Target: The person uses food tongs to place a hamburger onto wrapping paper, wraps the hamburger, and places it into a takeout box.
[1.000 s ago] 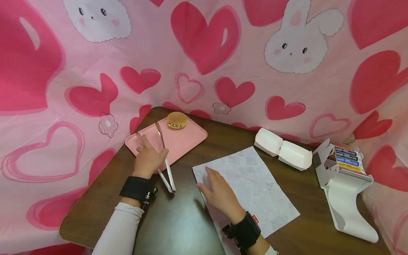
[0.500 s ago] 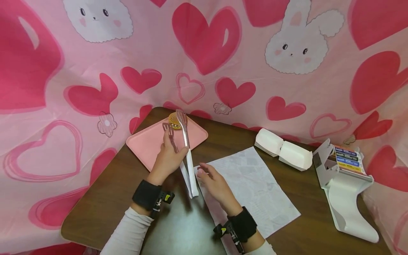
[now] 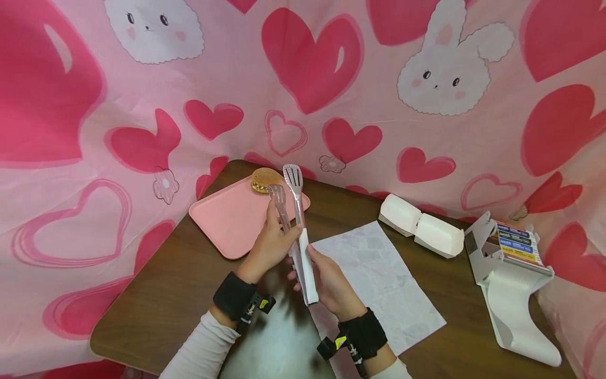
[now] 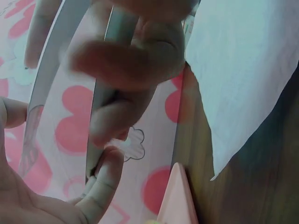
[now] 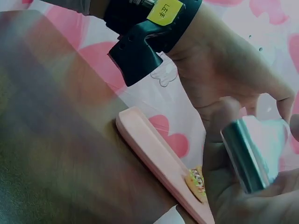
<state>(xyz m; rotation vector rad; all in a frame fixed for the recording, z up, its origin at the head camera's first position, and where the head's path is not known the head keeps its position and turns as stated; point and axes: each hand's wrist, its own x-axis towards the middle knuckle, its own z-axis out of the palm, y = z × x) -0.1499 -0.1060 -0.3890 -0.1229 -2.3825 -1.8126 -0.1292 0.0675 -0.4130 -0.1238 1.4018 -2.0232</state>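
Note:
Metal serving tongs with slotted tips and pale handles are raised over the table's middle, arms spread apart. My left hand holds them partway along, thumb on one arm and fingers on the other. Lower down, near the joined end, my right hand grips the handle, its thumb in front and fingers behind. The tongs' bent end lies against the right palm in the right wrist view. Behind the tongs, a burger sits at the back of a pink tray; one tip overlaps it in the head view.
A sheet of pale wrapping paper lies right of the hands. Beyond it an open white burger box stands near the back edge. A white holder with colourful packets is at the far right. Heart-print cloth hangs behind the table.
The left hand has carried the tongs from over the tray rightward to the table's middle. The right hand has moved from beside the paper's edge onto the tongs' handle.

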